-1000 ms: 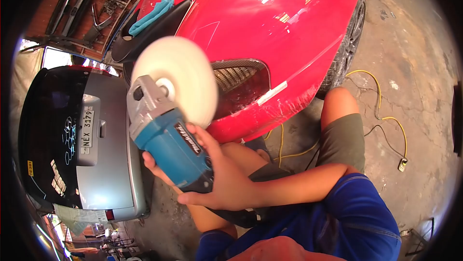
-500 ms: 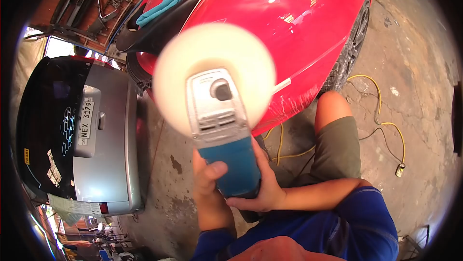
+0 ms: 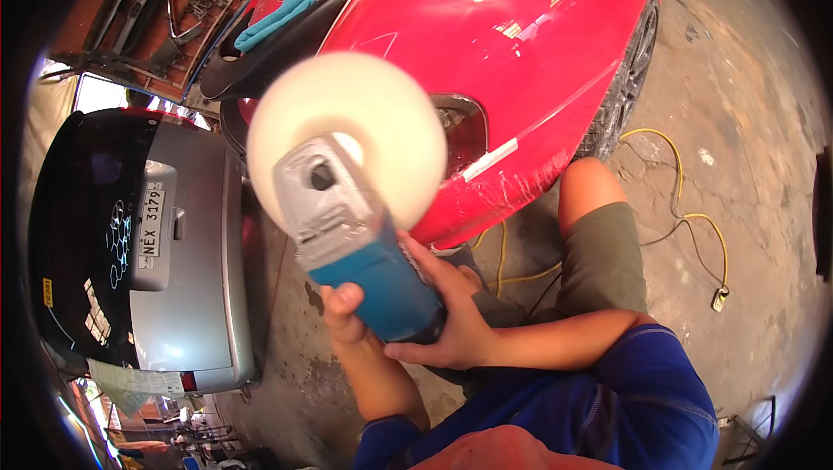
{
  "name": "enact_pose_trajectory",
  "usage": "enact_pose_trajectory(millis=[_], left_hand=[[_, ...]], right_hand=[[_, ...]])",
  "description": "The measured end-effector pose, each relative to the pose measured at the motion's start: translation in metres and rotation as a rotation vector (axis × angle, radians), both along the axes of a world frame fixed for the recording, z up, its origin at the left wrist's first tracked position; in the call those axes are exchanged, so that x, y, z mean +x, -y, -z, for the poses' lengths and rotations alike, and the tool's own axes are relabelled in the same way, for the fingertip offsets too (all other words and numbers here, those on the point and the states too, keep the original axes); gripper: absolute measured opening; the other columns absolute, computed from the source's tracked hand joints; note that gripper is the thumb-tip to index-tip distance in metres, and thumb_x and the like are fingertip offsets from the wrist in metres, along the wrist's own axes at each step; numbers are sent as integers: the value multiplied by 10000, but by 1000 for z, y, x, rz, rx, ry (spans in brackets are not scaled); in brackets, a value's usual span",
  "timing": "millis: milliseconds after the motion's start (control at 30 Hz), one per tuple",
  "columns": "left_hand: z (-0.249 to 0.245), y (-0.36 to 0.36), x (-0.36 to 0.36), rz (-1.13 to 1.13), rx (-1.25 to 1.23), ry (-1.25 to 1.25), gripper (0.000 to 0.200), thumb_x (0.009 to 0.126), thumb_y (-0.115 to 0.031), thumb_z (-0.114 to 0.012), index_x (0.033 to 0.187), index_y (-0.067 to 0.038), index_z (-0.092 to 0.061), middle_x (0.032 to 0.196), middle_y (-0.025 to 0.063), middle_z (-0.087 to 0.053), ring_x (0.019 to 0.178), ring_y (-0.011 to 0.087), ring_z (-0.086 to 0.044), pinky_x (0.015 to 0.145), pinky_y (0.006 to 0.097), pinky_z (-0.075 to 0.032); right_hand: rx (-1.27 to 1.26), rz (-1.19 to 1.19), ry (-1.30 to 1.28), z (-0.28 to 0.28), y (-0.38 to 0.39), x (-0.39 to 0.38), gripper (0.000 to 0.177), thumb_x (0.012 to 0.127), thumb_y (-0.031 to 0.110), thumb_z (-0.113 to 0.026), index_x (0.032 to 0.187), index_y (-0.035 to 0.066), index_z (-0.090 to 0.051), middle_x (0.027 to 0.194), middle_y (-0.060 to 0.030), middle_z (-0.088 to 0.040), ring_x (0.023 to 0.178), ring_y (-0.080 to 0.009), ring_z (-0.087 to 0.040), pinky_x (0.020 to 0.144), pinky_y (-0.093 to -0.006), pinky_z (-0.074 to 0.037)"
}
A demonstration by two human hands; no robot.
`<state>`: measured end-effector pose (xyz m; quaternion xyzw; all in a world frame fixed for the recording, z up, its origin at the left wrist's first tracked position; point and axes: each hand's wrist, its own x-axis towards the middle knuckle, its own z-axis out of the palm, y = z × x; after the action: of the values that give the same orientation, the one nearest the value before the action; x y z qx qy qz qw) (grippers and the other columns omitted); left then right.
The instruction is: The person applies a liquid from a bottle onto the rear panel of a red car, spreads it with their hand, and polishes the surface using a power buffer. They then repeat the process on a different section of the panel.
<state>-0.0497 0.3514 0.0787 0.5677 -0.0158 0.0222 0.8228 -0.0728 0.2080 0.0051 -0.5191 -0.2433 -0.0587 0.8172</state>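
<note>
A blue polisher (image 3: 377, 283) with a silver head and a round cream pad (image 3: 364, 79) is held up in front of me. My right hand (image 3: 455, 322) wraps around the rear of its blue body. On the other side, my left hand (image 3: 349, 318) grips it with the thumb raised, its other fingers hidden below the tool. The pad's edge looks smeared by motion. It overlaps the front corner of a red car (image 3: 512, 62) in this view, beside the headlight (image 3: 464, 127). White scuffs mark the car's lower edge.
A silver vehicle (image 3: 195, 296) with a dark rear window stands at the left. A light-blue cloth (image 3: 278, 17) lies on the black part at the red car's edge. A yellow cord (image 3: 679, 166) runs over the concrete floor (image 3: 746, 210) at the right. Car parts lie on a rack (image 3: 165, 19).
Both hands have moved the polisher left and tilted its head further left. The red car's headlight, hidden behind the pad before, now shows.
</note>
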Motion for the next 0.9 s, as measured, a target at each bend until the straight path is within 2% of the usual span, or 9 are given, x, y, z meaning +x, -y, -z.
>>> enact_pose_trajectory(millis=[100,133,267,500,533,600,700,833,900], left_hand=[[-9,34,-9,171,159,-76,857,778,-336,-825,1445,122,-541,1261,262,-717,1064,353,-760,889,433,-645],[2,30,-5,265,172,-105,906,770,-270,-874,1504,90,-483,1322,223,-693,1141,309,-734,951,408,-612],[17,44,1,340,389,-50,1033,756,-193,-935,1587,11,-357,1374,162,-653,1262,242,-656,1094,392,-516],[-8,25,-8,69,253,10,960,740,-272,-881,1529,74,-456,1348,191,-673,1181,290,-704,1036,406,-568],[-15,18,-4,47,256,24,944,740,-290,-866,1515,83,-478,1344,198,-676,1173,297,-708,1026,405,-576],[-17,8,1,-15,221,50,899,751,-335,-829,1482,96,-533,1335,220,-680,1169,310,-711,1003,399,-590],[-16,8,3,-32,183,34,897,744,-333,-836,1472,98,-539,1334,226,-682,1170,311,-715,1002,394,-592],[-6,21,-3,162,302,-3,979,762,-289,-886,1547,86,-437,1353,229,-671,1202,315,-704,1029,405,-582],[5,39,-7,203,349,8,1035,782,-271,-914,1585,78,-362,1389,231,-652,1244,315,-684,1064,424,-565]], right_hand=[[100,54,-37,26,7,-23,1346,751,213,-1011,1732,-10,-117,1699,-241,-363,1577,-330,-389,1279,-455,-318],[141,59,-55,36,11,-30,1335,764,201,-1001,1730,-12,-106,1697,-250,-353,1589,-339,-371,1286,-462,-307],[163,82,-122,70,15,-51,1365,758,169,-1007,1725,-7,-61,1701,-252,-334,1598,-363,-352,1292,-488,-291],[179,-56,3,32,1,-13,1297,797,161,-986,1735,-11,-106,1726,-233,-315,1600,-329,-356,1302,-454,-294],[63,-31,54,13,11,-7,1255,819,166,-971,1736,-18,-134,1740,-224,-303,1608,-311,-349,1305,-427,-296],[63,-65,37,5,3,4,1252,821,172,-970,1735,-19,-137,1740,-228,-304,1612,-313,-343,1307,-423,-292],[82,-35,50,9,-2,5,1255,808,188,-978,1732,-18,-154,1739,-230,-308,1613,-317,-343,1308,-427,-293],[116,21,-61,30,9,-19,1284,776,210,-998,1732,-10,-170,1739,-234,-312,1620,-333,-329,1307,-435,-293],[51,82,-182,53,12,-45,1279,746,218,-1011,1697,-12,-187,1630,-238,-435,1525,-334,-447,1252,-454,-373]])
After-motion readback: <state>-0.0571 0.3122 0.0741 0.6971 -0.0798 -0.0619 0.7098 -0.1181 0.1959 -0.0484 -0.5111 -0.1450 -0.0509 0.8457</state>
